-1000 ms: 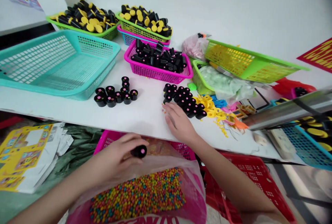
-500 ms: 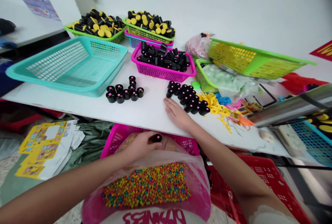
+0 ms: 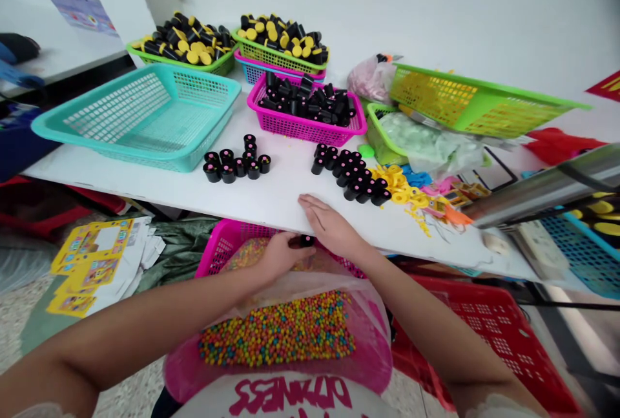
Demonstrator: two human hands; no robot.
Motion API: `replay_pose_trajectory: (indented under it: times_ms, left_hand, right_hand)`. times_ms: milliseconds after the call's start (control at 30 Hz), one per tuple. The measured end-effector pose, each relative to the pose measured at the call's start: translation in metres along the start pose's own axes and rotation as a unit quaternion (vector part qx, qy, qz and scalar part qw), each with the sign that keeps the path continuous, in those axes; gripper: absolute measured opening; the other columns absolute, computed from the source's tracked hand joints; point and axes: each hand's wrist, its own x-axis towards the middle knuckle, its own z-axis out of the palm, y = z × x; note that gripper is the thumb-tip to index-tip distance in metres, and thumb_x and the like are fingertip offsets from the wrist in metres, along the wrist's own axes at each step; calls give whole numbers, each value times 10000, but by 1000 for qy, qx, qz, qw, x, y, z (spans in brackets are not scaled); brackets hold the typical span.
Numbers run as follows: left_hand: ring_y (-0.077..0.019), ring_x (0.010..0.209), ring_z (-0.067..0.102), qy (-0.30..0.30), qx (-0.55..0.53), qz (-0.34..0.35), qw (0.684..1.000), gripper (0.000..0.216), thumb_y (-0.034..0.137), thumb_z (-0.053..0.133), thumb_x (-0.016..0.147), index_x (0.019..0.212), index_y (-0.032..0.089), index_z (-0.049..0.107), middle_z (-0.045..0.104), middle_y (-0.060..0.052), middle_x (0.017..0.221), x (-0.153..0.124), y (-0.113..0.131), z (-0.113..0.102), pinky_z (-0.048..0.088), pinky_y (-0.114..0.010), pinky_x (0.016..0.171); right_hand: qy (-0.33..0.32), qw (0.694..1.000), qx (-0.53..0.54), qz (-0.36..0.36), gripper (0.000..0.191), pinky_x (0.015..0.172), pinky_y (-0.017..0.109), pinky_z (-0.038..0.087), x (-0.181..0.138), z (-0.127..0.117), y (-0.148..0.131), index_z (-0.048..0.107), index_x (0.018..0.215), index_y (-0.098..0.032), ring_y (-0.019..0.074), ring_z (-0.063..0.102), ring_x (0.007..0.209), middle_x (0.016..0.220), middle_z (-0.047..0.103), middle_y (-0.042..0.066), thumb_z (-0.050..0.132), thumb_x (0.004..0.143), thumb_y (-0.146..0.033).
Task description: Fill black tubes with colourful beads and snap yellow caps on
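Observation:
My left hand (image 3: 281,254) is closed around a small black cup (image 3: 307,241) with a pink dot inside, above the pink basket (image 3: 209,258) in my lap. My right hand (image 3: 330,225) lies flat at the table's front edge, fingers stretched out, holding nothing. Small colourful beads (image 3: 281,334) fill a clear plastic bag in the basket. On the table, a cluster of black cups (image 3: 227,172) stands to the left. Another group of black cups (image 3: 356,179) stands beyond my right hand, apart from its fingertips.
An aqua basket (image 3: 184,161) stands at the left of the table. Behind are a magenta basket (image 3: 310,132) of black cups and green baskets (image 3: 285,59) of black pieces with yellow caps. Yellow plastic parts (image 3: 400,187) lie at the right, before a metal post (image 3: 547,188).
My left hand has moved right and up with the black cup, closer to the table edge. My right hand has drawn back slightly from the right group of cups.

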Motion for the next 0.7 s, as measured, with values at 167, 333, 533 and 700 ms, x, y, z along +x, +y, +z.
replay_pose_trajectory:
  times_ms: [167, 333, 533, 700]
  left_hand:
    - [-254, 904, 676, -7, 10, 1, 1000, 263, 249, 690, 714, 929, 102, 727, 757, -87, 947, -1, 1, -4, 510, -375, 882]
    - [-244, 940, 675, -27, 26, 5, 999, 280, 234, 691, 715, 969, 120, 724, 758, -72, 989, -5, 5, -7, 506, -350, 883]
    - [-246, 962, 678, -44, 47, 7, 998, 352, 269, 716, 714, 1042, 141, 719, 751, -73, 1040, -14, 6, -15, 502, -366, 906]
    - [-243, 977, 679, -32, 72, 13, 997, 308, 248, 720, 715, 1018, 199, 737, 756, -50, 1033, -20, 4, -25, 495, -391, 937]
  right_hand:
    - [-12, 997, -71, -12, 535, 1186, 416, 294, -14, 13, -12, 426, 1416, -7, 227, 334, 1415, 1502, 388, 169, 237, 1010, -298]
    - [-3, 988, -148, -39, 519, 1182, 442, 299, -19, 25, -7, 387, 1434, 10, 280, 302, 1426, 1518, 342, 201, 345, 972, -222]
    - [-21, 983, -152, -98, 691, 1186, 442, 306, -29, 24, 8, 299, 1491, -59, 238, 250, 1447, 1549, 288, 153, 384, 807, -11]
    - [4, 980, -167, -106, 720, 1177, 424, 328, -39, 25, 11, 348, 1468, -46, 236, 277, 1435, 1521, 346, 164, 364, 755, 50]
